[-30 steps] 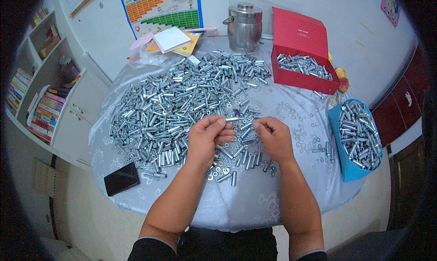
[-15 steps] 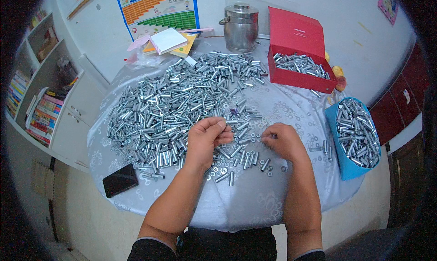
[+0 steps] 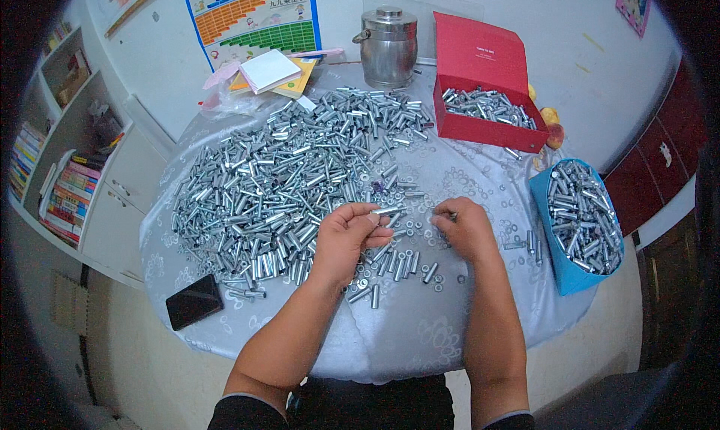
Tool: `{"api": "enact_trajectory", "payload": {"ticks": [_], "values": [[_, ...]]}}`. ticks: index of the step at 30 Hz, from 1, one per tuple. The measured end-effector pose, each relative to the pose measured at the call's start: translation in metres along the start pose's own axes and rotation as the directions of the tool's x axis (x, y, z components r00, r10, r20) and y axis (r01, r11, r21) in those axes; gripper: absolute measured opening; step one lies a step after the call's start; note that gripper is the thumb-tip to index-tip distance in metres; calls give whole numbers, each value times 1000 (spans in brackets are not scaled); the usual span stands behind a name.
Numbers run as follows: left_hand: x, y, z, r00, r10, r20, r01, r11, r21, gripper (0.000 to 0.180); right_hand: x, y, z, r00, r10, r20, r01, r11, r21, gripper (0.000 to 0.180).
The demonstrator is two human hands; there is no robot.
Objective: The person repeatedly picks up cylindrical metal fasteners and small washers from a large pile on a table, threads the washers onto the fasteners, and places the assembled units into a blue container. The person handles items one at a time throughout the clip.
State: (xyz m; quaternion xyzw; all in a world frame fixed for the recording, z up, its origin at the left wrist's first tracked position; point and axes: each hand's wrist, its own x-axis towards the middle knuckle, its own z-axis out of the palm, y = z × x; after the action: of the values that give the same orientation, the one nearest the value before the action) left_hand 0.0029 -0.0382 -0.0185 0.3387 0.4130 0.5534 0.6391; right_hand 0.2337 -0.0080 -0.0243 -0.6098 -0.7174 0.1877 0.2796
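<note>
A short shiny metal tube [image 3: 388,210] points rightward from the thumb and fingertips of my left hand [image 3: 349,239], which is closed on it. My right hand [image 3: 466,229] is a short gap to the right, thumb and fingers pinched together. Whatever may be between those fingertips is too small to make out. Beyond and left of my hands spreads a big heap of metal tubes and bolts [image 3: 270,179]. Loose washers and a few tubes [image 3: 375,295] lie close below my left hand.
A blue bin [image 3: 556,242] full of metal pieces stands at the right. Behind it sits an open red box [image 3: 487,130], partly filled with similar parts. A metal canister [image 3: 388,51] and notebooks [image 3: 270,71] are at the back. A black phone [image 3: 193,302] lies near the left edge.
My left hand has turned a little, and the tube in it now shows more clearly. The right hand's fingers, blurred before, are now steadier. The whole view has shifted slightly.
</note>
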Motion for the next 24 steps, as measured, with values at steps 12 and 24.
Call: {"api": "enact_trajectory", "payload": {"ticks": [12,24], "values": [[-3,0,2,994,-89,64,96,988,-119,21,2,-21,-1,981,131,141,-192,645,739,12],[-3,-2,-2,984,-135,116,158,962,-222,21,-3,-40,12,974,19,224,-212,411,887,14]]}}
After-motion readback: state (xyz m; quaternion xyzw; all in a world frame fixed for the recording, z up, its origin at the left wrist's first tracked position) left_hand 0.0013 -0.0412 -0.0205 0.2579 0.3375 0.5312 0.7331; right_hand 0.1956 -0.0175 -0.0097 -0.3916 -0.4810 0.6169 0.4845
